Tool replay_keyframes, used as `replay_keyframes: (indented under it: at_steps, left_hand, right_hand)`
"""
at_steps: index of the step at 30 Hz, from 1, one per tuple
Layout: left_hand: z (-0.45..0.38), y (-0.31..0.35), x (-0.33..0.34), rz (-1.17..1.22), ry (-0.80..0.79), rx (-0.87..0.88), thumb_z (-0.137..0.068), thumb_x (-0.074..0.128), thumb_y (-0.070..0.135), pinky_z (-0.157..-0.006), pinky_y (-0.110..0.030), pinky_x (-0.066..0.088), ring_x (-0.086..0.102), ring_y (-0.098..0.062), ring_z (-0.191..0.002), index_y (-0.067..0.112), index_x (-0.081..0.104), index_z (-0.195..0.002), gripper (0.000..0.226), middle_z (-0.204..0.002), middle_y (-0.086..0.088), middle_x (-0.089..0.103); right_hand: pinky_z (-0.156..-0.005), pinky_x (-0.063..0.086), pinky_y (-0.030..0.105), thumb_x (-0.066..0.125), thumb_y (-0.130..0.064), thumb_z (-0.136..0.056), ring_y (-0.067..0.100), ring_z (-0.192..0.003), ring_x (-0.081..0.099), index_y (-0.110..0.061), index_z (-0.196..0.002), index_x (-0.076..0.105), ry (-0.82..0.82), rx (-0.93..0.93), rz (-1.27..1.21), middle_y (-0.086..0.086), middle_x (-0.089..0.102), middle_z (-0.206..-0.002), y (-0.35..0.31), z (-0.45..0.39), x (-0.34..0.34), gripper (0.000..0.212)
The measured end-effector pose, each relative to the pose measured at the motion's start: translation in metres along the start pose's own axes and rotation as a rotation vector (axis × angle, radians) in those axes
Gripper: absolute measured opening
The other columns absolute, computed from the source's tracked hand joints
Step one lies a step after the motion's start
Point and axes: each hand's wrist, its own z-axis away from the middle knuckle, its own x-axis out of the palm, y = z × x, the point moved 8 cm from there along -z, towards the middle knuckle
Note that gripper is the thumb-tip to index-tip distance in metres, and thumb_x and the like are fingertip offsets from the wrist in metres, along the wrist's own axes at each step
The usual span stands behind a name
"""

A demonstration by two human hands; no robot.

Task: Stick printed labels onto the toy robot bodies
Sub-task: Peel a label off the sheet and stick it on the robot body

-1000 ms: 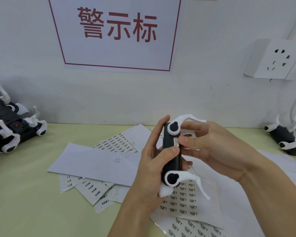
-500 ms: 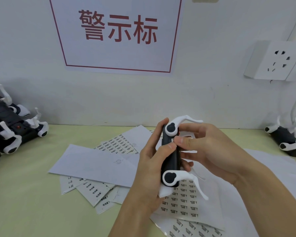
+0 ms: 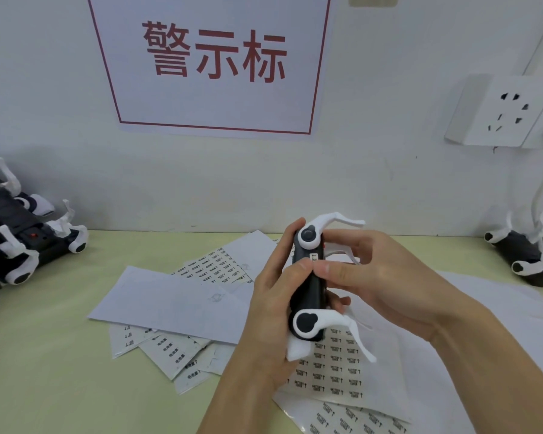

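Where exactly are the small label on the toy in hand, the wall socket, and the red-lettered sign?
label [image 3: 314, 256], head view, its white face on the toy's dark body.
socket [image 3: 508, 112], head view, middle of its white plate.
sign [image 3: 215, 54], head view, its middle red character.

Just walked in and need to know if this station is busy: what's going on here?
A person is labelling toy robots. The left hand grips a black-and-white toy robot body above the table, while the right hand presses a small white label onto its side. Label sheets lie beneath the hands. More toy robots wait at the left and right.
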Motion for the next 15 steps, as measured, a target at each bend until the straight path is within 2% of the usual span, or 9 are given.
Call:
replay_keyframes:
  at_steps: [4, 7, 9, 12, 15]
  left_hand:
    - [-0.001, 0.000, -0.003, -0.029, 0.008, -0.025, -0.090, 0.061, 0.020, -0.073, -0.043, 0.058, 0.064, -0.027, -0.061, 0.028, 0.059, -0.135, 0.046, -0.116, -0.010, 0.069]
    - [-0.001, -0.001, -0.001, -0.094, -0.010, -0.049, -0.094, 0.060, 0.023, -0.074, -0.042, 0.058, 0.064, -0.029, -0.061, 0.026, 0.055, -0.135, 0.042, -0.114, -0.011, 0.069]
    - [-0.001, -0.003, -0.001, -0.136, -0.026, -0.072, -0.095, 0.058, 0.023, -0.075, -0.044, 0.058, 0.067, -0.033, -0.068, 0.026, 0.053, -0.134, 0.039, -0.115, -0.013, 0.070]
    - [0.000, -0.004, -0.003, -0.219, -0.043, -0.089, -0.096, 0.054, 0.022, -0.087, -0.054, 0.056, 0.071, -0.041, -0.083, 0.027, 0.051, -0.130, 0.035, -0.116, -0.012, 0.070]
    - [0.000, -0.003, -0.005, -0.281, -0.050, -0.078, -0.094, 0.049, 0.023, -0.085, -0.053, 0.056, 0.072, -0.041, -0.084, 0.030, 0.050, -0.130, 0.036, -0.113, -0.011, 0.072]
  right_hand:
    - [-0.068, 0.045, 0.036, 0.071, -0.014, -0.091, 0.020, -0.076, 0.063, -0.013, -0.112, 0.073, 0.057, 0.032, 0.021, 0.008, 0.069, -0.108, 0.003, 0.000, -0.004, 0.022]
    - [-0.067, 0.044, 0.040, 0.073, -0.009, -0.089, 0.024, -0.072, 0.061, -0.011, -0.107, 0.074, 0.061, 0.056, 0.005, 0.015, 0.068, -0.108, 0.004, 0.002, -0.006, 0.018]
    - [-0.063, 0.044, 0.036, 0.076, -0.012, -0.083, 0.026, -0.072, 0.059, -0.012, -0.104, 0.075, 0.051, 0.070, 0.017, 0.016, 0.069, -0.107, 0.005, 0.003, -0.009, 0.021]
    - [-0.062, 0.045, 0.029, 0.074, -0.017, -0.074, 0.022, -0.077, 0.064, -0.016, -0.101, 0.076, 0.066, 0.085, 0.095, 0.009, 0.073, -0.104, 0.005, 0.005, -0.013, 0.027]
    - [-0.059, 0.047, 0.026, 0.073, -0.016, -0.074, 0.021, -0.075, 0.064, -0.018, -0.099, 0.076, 0.049, 0.072, 0.106, 0.010, 0.072, -0.103, 0.004, 0.005, -0.011, 0.025]
